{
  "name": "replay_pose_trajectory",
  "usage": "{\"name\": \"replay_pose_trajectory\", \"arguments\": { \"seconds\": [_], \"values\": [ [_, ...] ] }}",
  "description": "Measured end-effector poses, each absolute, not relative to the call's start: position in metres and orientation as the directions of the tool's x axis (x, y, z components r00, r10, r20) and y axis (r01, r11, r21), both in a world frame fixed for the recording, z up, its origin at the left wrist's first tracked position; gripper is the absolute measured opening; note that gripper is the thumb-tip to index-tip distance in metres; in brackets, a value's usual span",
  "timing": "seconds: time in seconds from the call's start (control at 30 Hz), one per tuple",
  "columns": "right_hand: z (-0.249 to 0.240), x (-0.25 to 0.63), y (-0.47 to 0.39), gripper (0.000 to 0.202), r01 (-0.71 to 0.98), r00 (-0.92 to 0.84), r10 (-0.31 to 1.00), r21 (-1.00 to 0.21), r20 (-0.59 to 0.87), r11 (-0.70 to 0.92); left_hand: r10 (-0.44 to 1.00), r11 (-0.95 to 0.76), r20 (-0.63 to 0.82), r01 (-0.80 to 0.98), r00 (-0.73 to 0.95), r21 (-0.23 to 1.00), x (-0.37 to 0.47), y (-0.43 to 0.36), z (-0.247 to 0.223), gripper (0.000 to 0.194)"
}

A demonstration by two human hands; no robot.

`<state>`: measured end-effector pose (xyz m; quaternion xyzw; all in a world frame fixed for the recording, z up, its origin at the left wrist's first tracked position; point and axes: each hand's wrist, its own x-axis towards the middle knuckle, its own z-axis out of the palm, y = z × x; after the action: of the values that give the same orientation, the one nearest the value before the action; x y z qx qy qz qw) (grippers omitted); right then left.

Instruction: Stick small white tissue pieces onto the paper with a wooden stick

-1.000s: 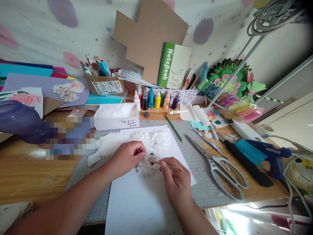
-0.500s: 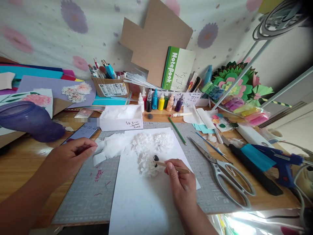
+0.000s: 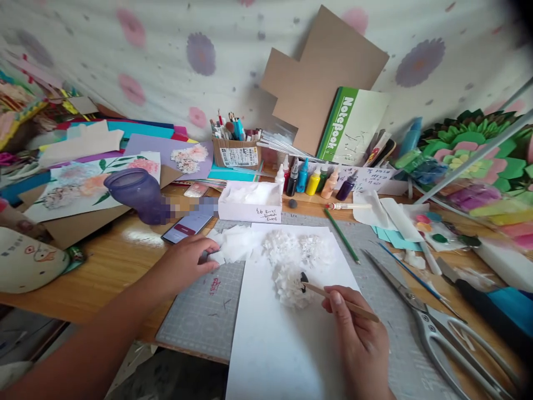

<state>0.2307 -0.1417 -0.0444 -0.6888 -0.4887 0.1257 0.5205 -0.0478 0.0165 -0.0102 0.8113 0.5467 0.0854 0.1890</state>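
Observation:
My right hand point(image 3: 360, 333) grips a flat wooden craft stick point(image 3: 328, 293) between thumb and fingers. The stick's far end rests by a black patch point(image 3: 303, 280) on the lowest white ruffled paper flower point(image 3: 289, 286). Two more ruffled clusters point(image 3: 278, 248) lie above it on a white sheet point(image 3: 266, 339). My left hand point(image 3: 189, 261) reaches over the left edge of the cutting mat, thumb and fingers apart. Its fingertips are at a loose pile of white tissue squares point(image 3: 235, 244); whether they touch a square I cannot tell.
Behind the sheet stand a white paper box point(image 3: 250, 210) and several paint bottles point(image 3: 313, 181). A phone point(image 3: 187, 226) and purple vase point(image 3: 137, 194) are left. Large scissors point(image 3: 420, 308), a green pencil point(image 3: 342, 236), a paintbrush point(image 3: 420, 278) and a utility knife point(image 3: 478, 289) lie right.
The view has swung left, so the scene sits farther right. My left hand has moved closer to the tissue pile and its fingers have parted. The stick stays at the lowest flower.

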Motion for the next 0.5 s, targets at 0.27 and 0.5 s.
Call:
{"name": "replay_pose_trajectory", "arguments": {
  "seconds": [0.27,0.5],
  "values": [
    [-0.041,0.231,-0.141,0.024,0.564,0.448,0.808,-0.822,0.384,0.078,0.898,-0.315,-0.134,0.825,0.419,0.468,-0.045,0.014,-0.004,0.02],
    [-0.037,0.229,-0.137,0.023,0.52,0.413,0.824,-0.843,0.389,0.137,0.795,-0.383,-0.074,0.593,0.602,0.708,0.02,0.002,0.018,0.024]
  ]
}}
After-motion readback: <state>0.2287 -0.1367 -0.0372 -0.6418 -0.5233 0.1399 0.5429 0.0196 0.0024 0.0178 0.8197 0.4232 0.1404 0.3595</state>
